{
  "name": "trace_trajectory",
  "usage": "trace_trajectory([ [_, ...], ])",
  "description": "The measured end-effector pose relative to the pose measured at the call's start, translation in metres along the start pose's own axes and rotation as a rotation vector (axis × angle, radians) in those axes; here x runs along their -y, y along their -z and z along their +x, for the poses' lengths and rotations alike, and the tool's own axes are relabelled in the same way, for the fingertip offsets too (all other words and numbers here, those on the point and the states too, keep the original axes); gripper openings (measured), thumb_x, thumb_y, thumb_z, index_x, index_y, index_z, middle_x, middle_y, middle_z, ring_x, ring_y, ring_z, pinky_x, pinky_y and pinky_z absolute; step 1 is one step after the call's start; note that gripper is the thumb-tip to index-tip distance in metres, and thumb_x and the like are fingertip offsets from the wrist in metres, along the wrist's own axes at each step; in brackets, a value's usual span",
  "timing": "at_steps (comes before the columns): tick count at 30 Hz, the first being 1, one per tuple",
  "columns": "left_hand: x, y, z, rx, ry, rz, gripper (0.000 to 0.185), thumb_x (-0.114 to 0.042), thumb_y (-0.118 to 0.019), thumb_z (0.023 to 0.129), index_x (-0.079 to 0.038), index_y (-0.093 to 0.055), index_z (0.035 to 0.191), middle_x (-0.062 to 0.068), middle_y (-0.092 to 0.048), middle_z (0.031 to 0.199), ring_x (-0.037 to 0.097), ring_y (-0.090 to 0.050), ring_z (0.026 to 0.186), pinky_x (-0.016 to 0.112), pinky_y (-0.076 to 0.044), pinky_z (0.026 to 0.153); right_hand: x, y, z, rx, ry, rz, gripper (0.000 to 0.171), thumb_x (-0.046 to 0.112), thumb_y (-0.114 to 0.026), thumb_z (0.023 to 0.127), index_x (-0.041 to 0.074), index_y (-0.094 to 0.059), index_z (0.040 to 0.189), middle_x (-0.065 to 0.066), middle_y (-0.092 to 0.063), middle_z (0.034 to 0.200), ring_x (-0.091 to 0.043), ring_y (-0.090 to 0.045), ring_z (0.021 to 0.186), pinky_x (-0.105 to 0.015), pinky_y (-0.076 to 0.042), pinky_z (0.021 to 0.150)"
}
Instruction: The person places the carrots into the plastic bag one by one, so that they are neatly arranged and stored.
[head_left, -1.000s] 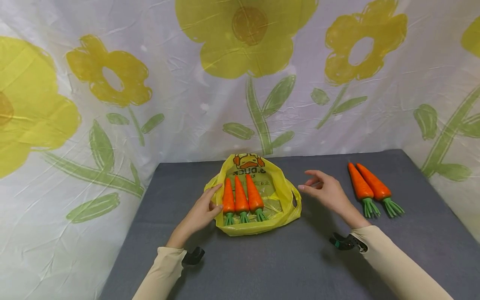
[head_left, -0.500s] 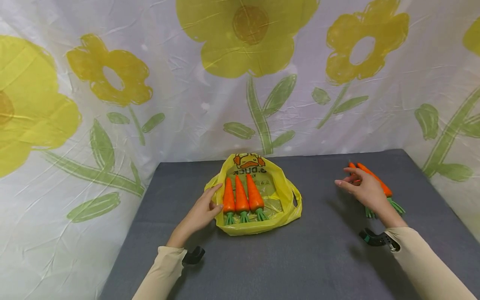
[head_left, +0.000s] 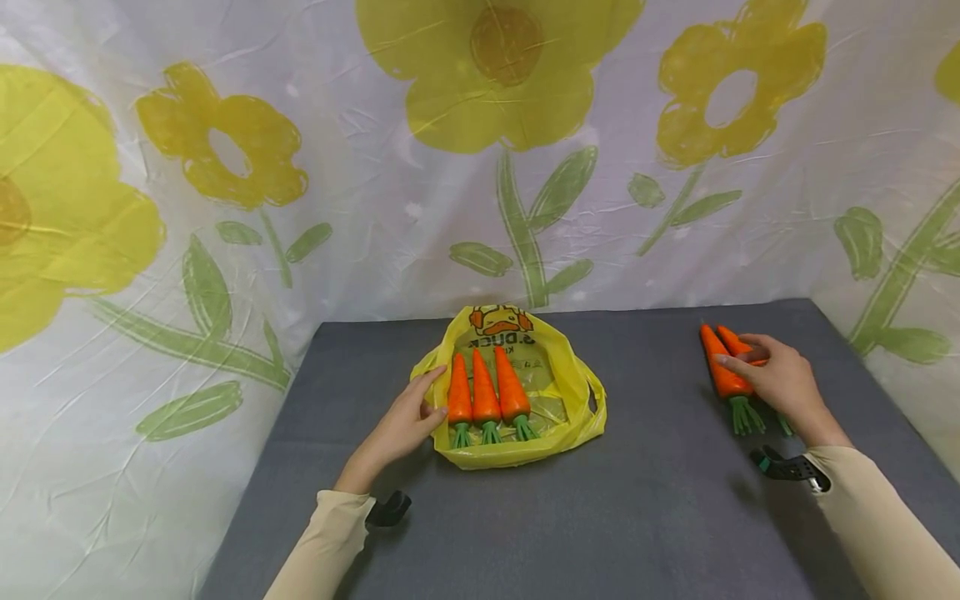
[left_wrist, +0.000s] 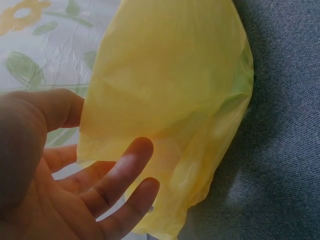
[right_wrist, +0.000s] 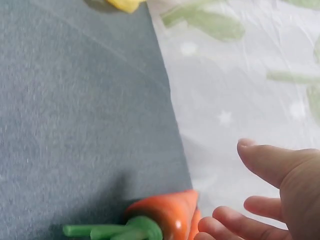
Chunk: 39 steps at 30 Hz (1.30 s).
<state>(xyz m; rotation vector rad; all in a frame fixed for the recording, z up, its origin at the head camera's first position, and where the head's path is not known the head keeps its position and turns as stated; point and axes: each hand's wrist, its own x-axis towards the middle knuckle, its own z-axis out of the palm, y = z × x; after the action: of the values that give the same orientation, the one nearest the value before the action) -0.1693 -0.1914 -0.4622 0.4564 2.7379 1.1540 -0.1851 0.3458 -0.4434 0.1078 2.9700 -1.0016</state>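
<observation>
A yellow plastic bag (head_left: 582,417) with a duck print lies with its mouth spread wide. Inside it, three carrots (head_left: 484,392) are lined up, green tops toward the person. My left hand (head_left: 397,429) holds the bag's left rim, thumb inside and fingers outside; in the left wrist view the bag wall (left_wrist: 170,75) covers the thumb tip. Two more carrots lie at the right. Over the outer carrot (head_left: 731,340) is my right hand (head_left: 787,383), its loosely bent fingers partly hiding it, while the inner carrot (head_left: 722,362) sits just left of the thumb.
A dark grey cloth (head_left: 600,517) covers the table. Behind it hangs a white curtain (head_left: 375,250) printed with yellow flowers, meeting the table's back edge. Black bands (head_left: 787,468) sit at both wrists, below beige sleeves.
My right hand has moved right, from beside the bag to above the two loose carrots. The left hand stays at the bag's rim, and the bagged carrots have not shifted.
</observation>
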Motion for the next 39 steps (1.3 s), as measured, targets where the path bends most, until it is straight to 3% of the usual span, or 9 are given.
trace_trajectory([
  [4,0.002,-0.001,0.000,0.007,-0.002,0.000,0.070,-0.013,-0.063,0.095,-0.013,-0.029,0.156,0.015,-0.048,0.135,0.011,-0.051,0.070,0.024,-0.047,0.058,-0.007,0.000,0.000,0.011,-0.010,-0.017,0.079,0.051,-0.057,0.096,-0.008,-0.039,0.145,-0.037,-0.055,0.127,-0.051,-0.052,0.110,-0.051,-0.048,0.078],
  [11,0.001,0.000,0.000,0.012,0.008,-0.006,0.070,-0.013,-0.063,0.095,-0.014,-0.029,0.156,0.016,-0.045,0.141,0.012,-0.051,0.069,0.025,-0.047,0.057,-0.011,-0.002,0.001,-0.030,0.021,-0.068,0.071,0.043,-0.063,0.095,-0.011,-0.046,0.138,-0.034,-0.063,0.116,-0.047,-0.060,0.098,-0.032,-0.048,0.063],
  [18,0.002,-0.001,0.001,0.005,0.026,0.002,0.070,-0.014,-0.064,0.095,-0.016,-0.030,0.156,0.013,-0.046,0.138,0.011,-0.051,0.070,0.024,-0.047,0.058,-0.015,-0.005,0.001,-0.034,0.018,-0.077,0.069,0.039,-0.066,0.093,-0.012,-0.047,0.136,-0.034,-0.064,0.115,-0.050,-0.059,0.100,-0.044,-0.051,0.069],
  [29,0.002,0.000,0.001,0.008,0.012,-0.005,0.071,-0.013,-0.063,0.095,-0.015,-0.029,0.157,0.014,-0.047,0.137,0.012,-0.051,0.070,0.024,-0.047,0.058,-0.015,-0.012,0.004,0.014,-0.029,-0.055,0.075,0.043,-0.066,0.093,-0.012,-0.044,0.139,-0.036,-0.060,0.122,-0.054,-0.054,0.110,-0.057,-0.045,0.085],
  [39,0.002,0.000,0.000,0.007,0.022,0.005,0.070,-0.014,-0.064,0.095,-0.014,-0.030,0.156,0.014,-0.048,0.135,0.012,-0.050,0.073,0.024,-0.047,0.059,-0.015,-0.020,0.006,0.011,-0.030,-0.060,0.073,0.044,-0.067,0.091,-0.010,-0.049,0.136,-0.035,-0.063,0.115,-0.050,-0.059,0.100,-0.053,-0.048,0.076],
])
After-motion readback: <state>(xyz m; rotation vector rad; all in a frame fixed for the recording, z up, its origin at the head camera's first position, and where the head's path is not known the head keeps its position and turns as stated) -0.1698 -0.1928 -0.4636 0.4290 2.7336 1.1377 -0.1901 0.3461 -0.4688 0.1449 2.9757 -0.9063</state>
